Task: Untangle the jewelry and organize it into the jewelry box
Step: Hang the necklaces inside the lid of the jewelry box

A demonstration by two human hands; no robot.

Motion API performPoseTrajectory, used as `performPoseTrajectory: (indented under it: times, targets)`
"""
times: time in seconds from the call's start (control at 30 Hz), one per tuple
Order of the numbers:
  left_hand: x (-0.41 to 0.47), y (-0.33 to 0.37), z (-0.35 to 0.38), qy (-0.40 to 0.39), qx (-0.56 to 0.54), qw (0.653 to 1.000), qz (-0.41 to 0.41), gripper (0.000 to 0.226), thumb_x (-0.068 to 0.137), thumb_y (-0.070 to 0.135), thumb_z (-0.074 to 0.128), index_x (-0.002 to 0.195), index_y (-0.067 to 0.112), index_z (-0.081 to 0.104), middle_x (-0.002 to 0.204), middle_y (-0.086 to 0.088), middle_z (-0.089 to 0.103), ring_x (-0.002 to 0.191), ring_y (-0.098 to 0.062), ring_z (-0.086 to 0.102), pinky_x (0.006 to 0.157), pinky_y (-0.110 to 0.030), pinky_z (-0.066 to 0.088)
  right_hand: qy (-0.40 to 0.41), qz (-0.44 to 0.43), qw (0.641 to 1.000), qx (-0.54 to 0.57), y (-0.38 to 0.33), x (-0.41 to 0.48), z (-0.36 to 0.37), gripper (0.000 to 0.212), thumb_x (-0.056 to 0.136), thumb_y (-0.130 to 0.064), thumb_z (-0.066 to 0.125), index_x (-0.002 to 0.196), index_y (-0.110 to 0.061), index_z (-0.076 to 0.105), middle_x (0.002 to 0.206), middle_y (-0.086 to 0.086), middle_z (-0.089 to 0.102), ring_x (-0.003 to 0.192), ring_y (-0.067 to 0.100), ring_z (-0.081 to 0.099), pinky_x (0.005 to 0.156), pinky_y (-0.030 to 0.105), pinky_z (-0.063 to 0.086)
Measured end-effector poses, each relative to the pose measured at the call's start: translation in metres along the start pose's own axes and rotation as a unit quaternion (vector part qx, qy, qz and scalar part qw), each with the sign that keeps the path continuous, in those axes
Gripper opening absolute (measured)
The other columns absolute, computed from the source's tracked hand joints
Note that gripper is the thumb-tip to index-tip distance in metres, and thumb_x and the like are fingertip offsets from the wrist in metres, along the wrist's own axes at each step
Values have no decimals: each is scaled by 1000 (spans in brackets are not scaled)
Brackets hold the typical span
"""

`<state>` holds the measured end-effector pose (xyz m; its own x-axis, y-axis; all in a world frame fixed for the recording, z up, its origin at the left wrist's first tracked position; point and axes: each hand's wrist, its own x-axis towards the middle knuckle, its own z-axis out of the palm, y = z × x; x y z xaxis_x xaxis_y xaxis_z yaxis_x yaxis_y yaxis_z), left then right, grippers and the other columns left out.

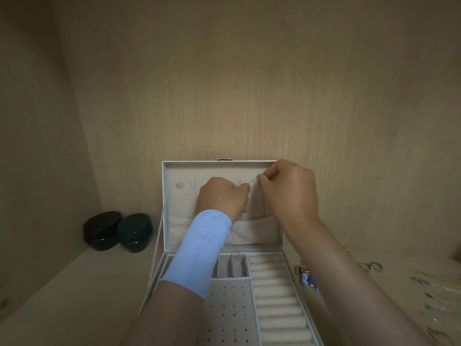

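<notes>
A pale grey jewelry box (308, 303) stands open in front of me, its lid (219, 168) upright against the back wall. Both hands are raised to the lid's inner panel by the row of necklace hooks (192, 184). My left hand (224, 198), with a light blue wrap on its wrist, and my right hand (287, 188) each pinch a thin silvery chain (254, 181) between fingertips. The chain's lower part (232, 236) trails down over the lid's fabric pocket (252, 232). Loose jewelry (306, 277) with blue beads and gold pieces lies right of the box.
Two small round lidded cases, a black case (102, 231) and a dark green case (136, 232), sit at the back left of the shelf. More chains and gold rings (371, 267) lie scattered on the right. Wooden walls close in behind and to the left.
</notes>
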<state>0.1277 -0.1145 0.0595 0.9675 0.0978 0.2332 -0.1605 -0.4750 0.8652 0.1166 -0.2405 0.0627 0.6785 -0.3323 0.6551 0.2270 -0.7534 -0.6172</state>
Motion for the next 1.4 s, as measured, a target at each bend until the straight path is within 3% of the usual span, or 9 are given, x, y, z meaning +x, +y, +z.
performPoseTrajectory:
  times: [0.17, 0.43, 0.57, 0.73, 1.03, 1.1, 1.2, 1.3, 1.4]
  targets:
    - [-9, -7, -2, -98, 3, 995, -28, 30, 86, 31, 58, 68, 12, 71, 62, -3, 72, 41, -17, 51, 49, -22, 44, -57, -22, 997, -46, 0, -2, -10, 7, 83, -16, 65, 80, -19, 70, 80, 0, 69, 74, 19, 64, 64, 30, 52]
    - [-26, -8, -11, -205, -46, 977, -35, 24, 93, 27, 57, 77, 10, 65, 60, 1, 67, 47, -15, 54, 51, -25, 47, -184, 7, 983, -14, -3, -10, -27, 4, 87, -24, 68, 87, -21, 65, 79, -7, 64, 60, 1, 56, 50, 12, 39]
    - [-32, -4, -20, -285, -56, 957, -8, 20, 97, 24, 57, 96, 5, 65, 79, -3, 69, 65, -16, 64, 69, -30, 56, -335, 148, 928, 72, -11, -18, -44, 29, 94, -29, 63, 85, -2, 68, 72, 17, 72, 42, 21, 61, 44, 31, 54]
    - [-41, 4, -27, -350, 8, 937, 18, 18, 98, 26, 57, 92, 11, 64, 96, -7, 72, 86, -16, 69, 83, -27, 56, -442, 187, 867, 131, -8, -22, -56, 46, 101, -37, 54, 97, 6, 68, 59, 9, 68, 48, 20, 59, 55, 34, 60]
    - [-38, 7, -56, -387, 147, 908, 65, 30, 94, 38, 61, 123, 33, 67, 112, 8, 72, 106, -5, 66, 98, -18, 47, -404, 139, 884, 190, -6, -14, -59, 17, 92, -29, 68, 93, -15, 78, 84, 0, 76, 72, 10, 68, 73, 34, 56]
    - [-35, 4, -54, -352, 158, 920, 64, 29, 94, 38, 61, 121, 30, 68, 112, 4, 72, 106, -12, 66, 98, -27, 51, -406, 140, 877, 215, -6, -11, -61, 20, 94, -29, 67, 96, -12, 77, 89, 2, 78, 76, 11, 69, 78, 34, 55]
    - [-32, 3, -44, -288, 47, 955, 58, 28, 96, 25, 59, 123, 19, 66, 114, -7, 71, 98, -15, 67, 79, -24, 57, -381, 115, 894, 204, -7, -10, -66, 22, 93, -28, 68, 96, -9, 78, 94, 7, 78, 79, 9, 69, 75, 26, 52]
    - [-37, 5, -30, -310, -90, 946, 38, 25, 98, 19, 56, 120, 15, 67, 114, -3, 72, 86, -11, 67, 59, -18, 47, -341, 83, 917, 191, -9, -10, -66, 18, 93, -24, 68, 81, -12, 77, 70, -5, 73, 61, -3, 65, 56, 13, 47]
    - [-40, 5, -23, -305, -83, 948, 30, 21, 97, 22, 58, 111, 13, 71, 105, -1, 74, 68, -7, 59, 54, -17, 39, -285, 16, 953, 99, -3, -6, -59, 25, 90, -29, 69, 69, -18, 76, 64, -10, 71, 63, 2, 66, 69, 30, 56]
